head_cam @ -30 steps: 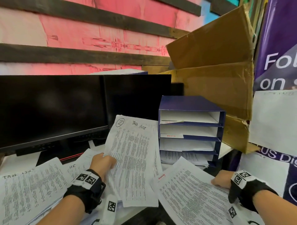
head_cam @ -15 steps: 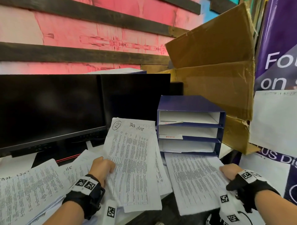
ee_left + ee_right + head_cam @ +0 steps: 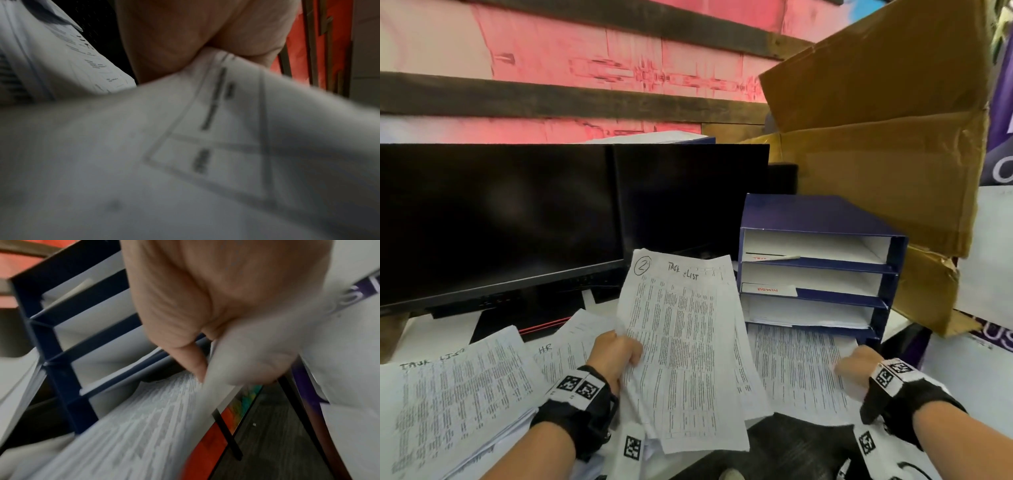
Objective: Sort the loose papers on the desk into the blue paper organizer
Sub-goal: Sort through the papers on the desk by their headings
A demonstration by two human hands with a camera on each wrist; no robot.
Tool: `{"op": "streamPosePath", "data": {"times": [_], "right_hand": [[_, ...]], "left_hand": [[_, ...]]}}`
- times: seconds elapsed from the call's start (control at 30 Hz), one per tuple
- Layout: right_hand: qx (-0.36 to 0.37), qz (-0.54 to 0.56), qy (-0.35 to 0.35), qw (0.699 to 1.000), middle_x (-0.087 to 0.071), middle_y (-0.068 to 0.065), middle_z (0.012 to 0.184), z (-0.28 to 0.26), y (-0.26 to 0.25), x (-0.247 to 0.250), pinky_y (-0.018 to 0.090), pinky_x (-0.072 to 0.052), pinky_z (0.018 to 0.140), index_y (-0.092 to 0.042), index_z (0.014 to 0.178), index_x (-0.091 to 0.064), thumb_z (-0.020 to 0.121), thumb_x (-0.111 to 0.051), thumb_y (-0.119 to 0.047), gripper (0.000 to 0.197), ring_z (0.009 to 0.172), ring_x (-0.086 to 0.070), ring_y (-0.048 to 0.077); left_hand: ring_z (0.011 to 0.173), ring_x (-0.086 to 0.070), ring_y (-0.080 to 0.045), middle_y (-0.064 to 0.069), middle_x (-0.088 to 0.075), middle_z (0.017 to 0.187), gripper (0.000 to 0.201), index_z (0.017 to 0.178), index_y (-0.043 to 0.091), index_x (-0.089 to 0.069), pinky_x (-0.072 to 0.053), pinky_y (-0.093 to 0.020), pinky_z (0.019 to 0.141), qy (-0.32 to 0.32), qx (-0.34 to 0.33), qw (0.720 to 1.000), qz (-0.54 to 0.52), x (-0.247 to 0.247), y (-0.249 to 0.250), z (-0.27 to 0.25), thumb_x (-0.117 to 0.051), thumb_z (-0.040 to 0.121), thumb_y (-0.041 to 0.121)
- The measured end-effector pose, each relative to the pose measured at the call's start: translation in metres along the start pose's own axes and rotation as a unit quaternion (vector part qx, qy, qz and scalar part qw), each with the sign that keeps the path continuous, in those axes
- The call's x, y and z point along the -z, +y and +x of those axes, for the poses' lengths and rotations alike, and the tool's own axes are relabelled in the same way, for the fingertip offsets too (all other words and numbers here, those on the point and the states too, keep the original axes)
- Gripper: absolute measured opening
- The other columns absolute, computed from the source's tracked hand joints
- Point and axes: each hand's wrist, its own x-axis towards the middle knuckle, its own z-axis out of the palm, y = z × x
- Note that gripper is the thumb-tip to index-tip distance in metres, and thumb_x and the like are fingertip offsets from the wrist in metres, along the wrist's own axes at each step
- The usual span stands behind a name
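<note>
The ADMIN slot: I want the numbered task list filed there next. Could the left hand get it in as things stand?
Probably yes: the left hand grips the task list just left of the blue organizer, with nothing between them.

— Where does the paper organizer (image 3: 822, 219) stand?
— Right of the monitors (image 3: 496, 219), before the cardboard box (image 3: 887, 150).
— And the papers?
— One sheet (image 3: 801, 370) enters its bottom slot; a stack (image 3: 448, 404) lies left, under the monitors.
</note>
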Motion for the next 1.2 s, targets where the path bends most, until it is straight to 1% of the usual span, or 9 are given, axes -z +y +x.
{"op": "streamPosePath", "data": {"times": [0.1,0.3,0.5,0.63,0.73,0.87,1.0,1.1,1.2], "right_hand": [[0.003,-0.01,0.024,1.0,-0.062,0.024,0.111,0.006,0.004,0.006,0.03,-0.039,0.073,0.009,0.115,-0.061,0.088,-0.062,-0.009,0.033,0.112,-0.057,0.039],[-0.004,0.021,0.044,0.999,-0.05,0.017,0.089,0.005,0.0,0.003,0.031,-0.035,0.074,0.012,0.109,-0.061,0.094,-0.054,-0.018,0.035,0.095,-0.056,0.039],[-0.027,-0.018,-0.007,0.999,-0.049,0.008,0.073,0.002,0.006,0.007,0.026,-0.039,0.058,0.0,0.073,-0.055,0.092,-0.054,-0.009,0.021,0.085,-0.059,0.029],[-0.012,0.031,0.07,0.997,-0.059,0.024,0.105,0.006,0.003,0.012,0.033,-0.042,0.078,0.012,0.118,-0.054,0.093,-0.055,-0.013,0.035,0.092,-0.054,0.035],[-0.017,0.065,0.062,0.996,-0.058,0.026,0.115,0.002,0.0,0.011,0.037,-0.042,0.089,0.012,0.122,-0.054,0.096,-0.051,-0.015,0.037,0.104,-0.055,0.038],[-0.031,0.023,-0.012,0.999,-0.057,0.012,0.093,-0.007,0.004,0.011,0.026,-0.04,0.071,-0.001,0.104,-0.063,0.092,-0.055,-0.025,0.028,0.081,-0.053,0.024],[-0.043,0.049,-0.091,0.994,-0.054,-0.002,0.052,0.001,0.01,0.012,0.021,-0.054,0.064,-0.017,0.056,-0.055,0.092,-0.055,-0.014,0.036,0.045,-0.05,0.005],[-0.053,0.193,-0.001,0.98,-0.056,0.013,0.056,0.0,0.007,0.014,0.026,-0.048,0.037,0.0,0.075,-0.047,0.095,-0.049,-0.004,0.02,0.04,-0.052,0.021],[-0.039,0.273,0.014,0.961,-0.057,0.018,0.077,0.002,0.006,0.009,0.037,-0.056,0.053,0.01,0.108,-0.049,0.098,-0.045,-0.007,0.02,0.064,-0.059,0.029]], "left_hand": [[0.079,-0.059,-0.034,-0.018,-0.063,0.084,0.034,0.081,-0.006,-0.06,-0.049,-0.032,0.063,-0.007,0.009,1.0,-0.002,0.002,-0.003,0.003,-0.032,0.072,-0.024],[0.086,-0.063,-0.038,-0.023,-0.067,0.095,0.036,0.091,-0.005,-0.063,-0.052,-0.035,0.065,-0.008,0.02,1.0,0.014,0.009,-0.01,0.011,-0.038,0.072,-0.022],[0.092,-0.064,-0.04,-0.023,-0.069,0.099,0.041,0.098,-0.004,-0.064,-0.055,-0.039,0.071,-0.03,0.014,0.999,0.018,0.009,-0.011,0.014,-0.038,0.072,-0.023],[0.091,-0.064,-0.038,-0.021,-0.069,0.098,0.042,0.097,-0.002,-0.064,-0.054,-0.037,0.069,-0.041,0.012,0.999,0.015,0.009,-0.011,0.011,-0.037,0.074,-0.024],[0.089,-0.064,-0.038,-0.022,-0.068,0.096,0.04,0.095,-0.003,-0.063,-0.053,-0.036,0.065,-0.043,0.01,0.999,0.004,0.011,-0.01,0.009,-0.037,0.075,-0.025],[0.088,-0.065,-0.04,-0.023,-0.068,0.095,0.039,0.095,-0.004,-0.062,-0.053,-0.037,0.065,-0.043,0.006,0.999,-0.005,0.012,-0.01,0.01,-0.037,0.075,-0.025],[0.088,-0.064,-0.039,-0.022,-0.069,0.094,0.039,0.094,-0.003,-0.064,-0.053,-0.039,0.068,-0.037,0.001,0.999,0.006,0.012,-0.011,0.012,-0.037,0.074,-0.024],[0.091,-0.064,-0.039,-0.022,-0.069,0.095,0.039,0.092,-0.003,-0.064,-0.053,-0.039,0.07,-0.03,-0.001,1.0,0.003,0.012,-0.011,0.012,-0.036,0.073,-0.024],[0.092,-0.063,-0.04,-0.021,-0.069,0.094,0.04,0.092,-0.003,-0.064,-0.053,-0.039,0.07,-0.03,0.002,1.0,-0.003,0.013,-0.009,0.012,-0.036,0.074,-0.024]]}}
